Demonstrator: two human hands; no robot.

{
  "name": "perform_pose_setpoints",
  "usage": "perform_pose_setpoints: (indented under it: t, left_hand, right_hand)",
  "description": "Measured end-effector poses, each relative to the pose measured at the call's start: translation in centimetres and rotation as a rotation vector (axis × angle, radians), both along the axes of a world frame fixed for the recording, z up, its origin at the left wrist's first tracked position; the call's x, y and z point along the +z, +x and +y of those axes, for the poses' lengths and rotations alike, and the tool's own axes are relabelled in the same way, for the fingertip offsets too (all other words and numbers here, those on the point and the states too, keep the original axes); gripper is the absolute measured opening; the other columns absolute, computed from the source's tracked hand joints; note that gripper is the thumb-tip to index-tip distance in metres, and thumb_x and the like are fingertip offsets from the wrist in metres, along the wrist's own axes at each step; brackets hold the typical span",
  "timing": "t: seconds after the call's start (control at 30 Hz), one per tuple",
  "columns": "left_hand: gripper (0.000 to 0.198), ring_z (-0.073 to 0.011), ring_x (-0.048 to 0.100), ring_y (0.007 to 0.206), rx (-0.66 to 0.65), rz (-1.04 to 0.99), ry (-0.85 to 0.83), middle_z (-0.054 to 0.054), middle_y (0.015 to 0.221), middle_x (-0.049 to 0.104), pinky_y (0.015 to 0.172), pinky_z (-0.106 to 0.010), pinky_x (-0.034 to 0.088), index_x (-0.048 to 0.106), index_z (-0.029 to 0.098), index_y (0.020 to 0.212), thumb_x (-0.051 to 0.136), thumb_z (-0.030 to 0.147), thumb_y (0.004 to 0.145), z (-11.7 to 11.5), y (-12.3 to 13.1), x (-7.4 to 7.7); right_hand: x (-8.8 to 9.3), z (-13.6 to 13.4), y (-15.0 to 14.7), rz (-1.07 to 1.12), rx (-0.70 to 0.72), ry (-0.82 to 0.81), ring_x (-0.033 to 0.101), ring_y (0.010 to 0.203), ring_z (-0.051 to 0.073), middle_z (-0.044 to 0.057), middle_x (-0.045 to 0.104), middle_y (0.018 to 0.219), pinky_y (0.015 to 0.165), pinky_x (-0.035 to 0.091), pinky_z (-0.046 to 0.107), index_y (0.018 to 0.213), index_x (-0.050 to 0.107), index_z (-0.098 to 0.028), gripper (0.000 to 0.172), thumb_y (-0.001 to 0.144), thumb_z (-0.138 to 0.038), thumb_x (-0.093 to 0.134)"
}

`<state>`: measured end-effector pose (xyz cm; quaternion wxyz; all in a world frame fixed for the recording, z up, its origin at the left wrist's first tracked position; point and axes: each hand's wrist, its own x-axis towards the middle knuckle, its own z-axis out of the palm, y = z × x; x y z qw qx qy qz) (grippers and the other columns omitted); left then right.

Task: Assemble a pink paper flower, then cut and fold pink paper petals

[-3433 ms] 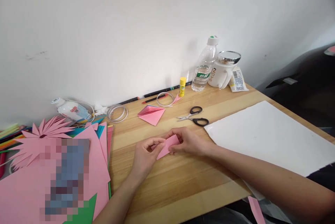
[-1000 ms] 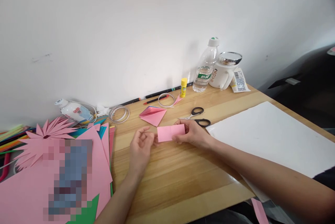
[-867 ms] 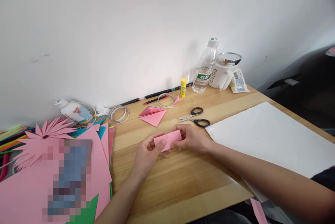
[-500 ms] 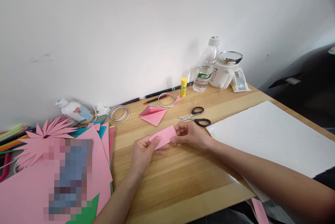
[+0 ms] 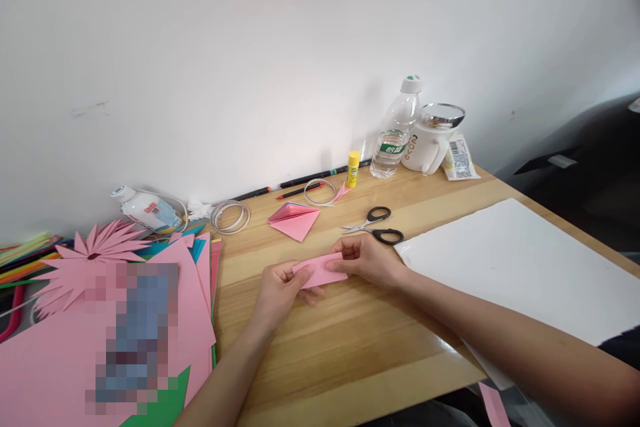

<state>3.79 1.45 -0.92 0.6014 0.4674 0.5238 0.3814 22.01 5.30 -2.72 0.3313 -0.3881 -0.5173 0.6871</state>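
Observation:
A small pink paper rectangle [image 5: 321, 270] is held level above the wooden table, between both hands. My left hand [image 5: 289, 287] pinches its left end, thumb on top and fingers underneath. At the other end, my right hand [image 5: 361, 260] grips it between thumb and fingers. Just beyond lies a stack of folded pink paper [image 5: 296, 222], fanned at its top edge. Black-handled scissors [image 5: 373, 224] rest open behind my right hand. A yellow glue stick [image 5: 353, 170] stands near the wall.
Pink sheets [image 5: 45, 360] and a spiky pink paper piece [image 5: 95, 254] cover the left side. A large white sheet [image 5: 515, 267] lies on the right. Along the wall are tape rolls [image 5: 230, 217], pens, a water bottle [image 5: 393, 140] and a white mug [image 5: 425, 147].
Both hands still hold the pink rectangle. It has shifted slightly right and turned to lie more level, and my left hand has moved right with it. The view has shifted slightly.

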Motion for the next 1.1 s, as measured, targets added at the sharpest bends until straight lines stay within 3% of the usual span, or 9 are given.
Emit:
perform_pose_setpoints:
  t: [0.1,0.23,0.37,0.57,0.8,1.1]
  left_hand:
    - [0.033,-0.0174,0.064,0.051,0.002,-0.027,-0.046,-0.010,0.062,0.069,0.044,-0.023,0.048,0.063,0.009,0.076,0.064,0.041,0.071,-0.1,0.2,-0.2]
    - [0.042,-0.0198,0.067,0.059,0.053,-0.137,-0.094,-0.014,0.084,0.069,0.050,-0.027,0.051,0.060,0.009,0.083,0.061,0.050,0.070,-0.1,0.3,-0.1]
    - [0.042,-0.0217,0.067,0.070,0.073,-0.240,-0.073,-0.014,0.082,0.069,0.063,-0.031,0.052,0.060,0.008,0.085,0.061,0.048,0.072,-0.1,0.3,0.1]
    - [0.035,-0.0231,0.065,0.085,0.080,-0.244,0.028,-0.013,0.090,0.069,0.073,-0.034,0.051,0.058,0.011,0.093,0.060,0.041,0.075,0.2,0.1,-0.1]
    - [0.034,-0.0239,0.063,0.090,0.059,-0.040,0.143,-0.010,0.101,0.066,0.067,-0.031,0.054,0.059,0.014,0.096,0.062,0.039,0.072,-0.1,0.3,0.4]
    - [0.057,-0.0195,0.061,0.084,0.059,-0.136,0.090,-0.008,0.098,0.063,0.064,-0.032,0.055,0.041,0.018,0.120,0.065,0.024,0.069,-0.1,0.3,0.1]
  right_hand:
    - [0.0,-0.2,-0.1,-0.082,-0.111,0.139,0.046,0.046,0.007,-0.004,0.055,0.051,0.044,0.034,0.019,0.056,0.058,-0.015,0.025,0.058,-0.033,0.075]
    - [0.3,-0.6,-0.2,-0.129,-0.244,0.355,0.056,0.060,0.012,0.001,0.063,0.067,0.058,0.045,0.024,0.067,0.061,-0.016,0.019,0.069,-0.034,0.067]
    - [0.7,-1.1,-0.2,-0.154,-0.138,0.464,0.060,0.076,0.016,0.004,0.064,0.081,0.072,0.049,0.029,0.076,0.061,-0.017,0.014,0.075,-0.031,0.060]
    - [0.6,-1.3,-0.3,-0.094,0.072,0.385,0.060,0.086,0.018,0.005,0.062,0.096,0.076,0.049,0.028,0.080,0.057,-0.019,0.023,0.068,-0.034,0.069]
    - [0.7,-0.9,-0.3,-0.101,0.052,0.306,0.061,0.087,0.019,0.005,0.064,0.097,0.078,0.048,0.031,0.097,0.059,-0.021,0.027,0.078,-0.041,0.057]
    - [1.0,-0.9,-0.3,-0.070,0.038,0.256,0.062,0.087,0.019,0.005,0.064,0.096,0.079,0.048,0.032,0.099,0.058,-0.019,0.031,0.077,-0.040,0.059]
